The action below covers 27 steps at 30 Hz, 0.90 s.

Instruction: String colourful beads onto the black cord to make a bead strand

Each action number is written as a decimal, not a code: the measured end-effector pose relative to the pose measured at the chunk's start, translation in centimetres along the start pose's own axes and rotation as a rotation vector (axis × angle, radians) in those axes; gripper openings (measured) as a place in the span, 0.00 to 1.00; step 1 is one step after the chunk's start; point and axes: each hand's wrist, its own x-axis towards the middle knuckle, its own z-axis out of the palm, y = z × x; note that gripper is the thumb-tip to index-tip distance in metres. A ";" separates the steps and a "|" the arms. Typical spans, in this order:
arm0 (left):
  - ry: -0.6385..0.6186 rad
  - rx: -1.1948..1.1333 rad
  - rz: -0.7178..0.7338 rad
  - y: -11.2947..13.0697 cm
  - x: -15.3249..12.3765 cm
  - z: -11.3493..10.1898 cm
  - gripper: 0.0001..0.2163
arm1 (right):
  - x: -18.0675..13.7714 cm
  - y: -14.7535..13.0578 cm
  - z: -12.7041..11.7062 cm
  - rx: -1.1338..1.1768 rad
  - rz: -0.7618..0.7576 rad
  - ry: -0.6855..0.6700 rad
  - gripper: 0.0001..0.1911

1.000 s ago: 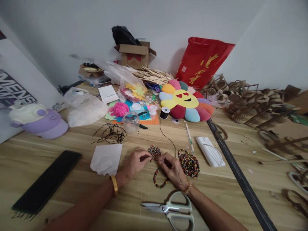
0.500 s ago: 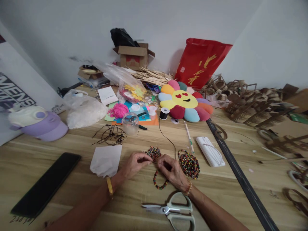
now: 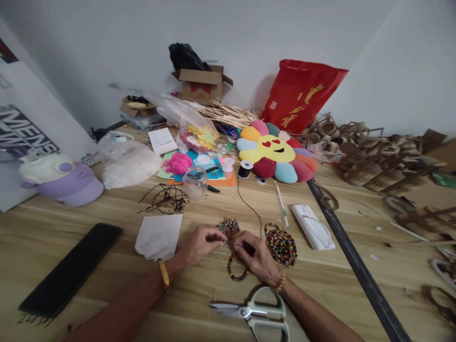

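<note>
My left hand [image 3: 203,243] has its thumb and forefinger pinched together beside a heap of loose coloured beads [image 3: 228,227]; what sits between the tips is too small to make out. A short thin dark line runs from those tips toward my right hand [image 3: 257,255]. The fingers of my right hand are closed on a black cord, from which a curved strand of strung beads [image 3: 236,276] hangs onto the table. Right of that hand lies a coil of finished-looking bead strings [image 3: 284,248]. Cord [image 3: 250,207] leads back to a black spool [image 3: 245,170].
Scissors [image 3: 245,311] lie in front of my right wrist. A black phone-like slab [image 3: 71,270] and white paper [image 3: 158,237] are at left. Farther back are cut cords [image 3: 166,198], a clear jar [image 3: 195,183] and a flower cushion [image 3: 278,149]. A white power bank-like block [image 3: 312,227] stands right.
The view has shifted slightly, moving the surroundings a little rightward. My hands stay almost in place, and a bit more of the thin line shows between their fingertips.
</note>
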 end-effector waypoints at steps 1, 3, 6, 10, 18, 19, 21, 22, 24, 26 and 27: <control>0.001 0.002 0.004 -0.1 0.0 0.0 0.06 | 0.0 0.0 0.0 -0.004 -0.004 -0.003 0.07; -0.001 0.011 0.011 -0.2 0.0 0.1 0.06 | 0.0 0.0 0.0 -0.008 -0.009 -0.006 0.07; -0.007 0.020 0.016 -0.5 0.0 0.1 0.06 | 0.0 0.0 0.0 -0.006 -0.016 -0.004 0.08; -0.014 0.027 0.032 -0.8 0.0 0.1 0.06 | 0.0 0.0 0.0 -0.002 -0.012 0.001 0.08; -0.003 0.055 0.028 -0.3 -0.1 0.2 0.05 | 0.0 0.0 0.1 0.000 -0.012 -0.011 0.08; -0.004 0.053 0.025 -0.2 -0.1 0.2 0.05 | 0.0 0.0 0.1 -0.003 -0.010 -0.011 0.08; -0.011 0.048 0.015 0.0 -0.1 0.2 0.06 | 0.0 -0.1 0.1 -0.005 -0.004 -0.011 0.08; -0.011 0.045 0.012 0.0 -0.1 0.2 0.06 | 0.0 -0.1 0.1 -0.005 -0.003 -0.012 0.08; -0.011 0.042 0.014 0.0 -0.1 0.2 0.06 | 0.0 -0.1 0.1 -0.006 -0.006 -0.015 0.08; -0.010 0.049 0.022 -0.1 -0.1 0.2 0.05 | 0.1 -0.1 0.1 -0.008 -0.011 -0.022 0.08; -0.010 0.055 0.026 -0.2 -0.1 0.2 0.05 | 0.1 -0.1 0.1 -0.008 -0.012 -0.024 0.09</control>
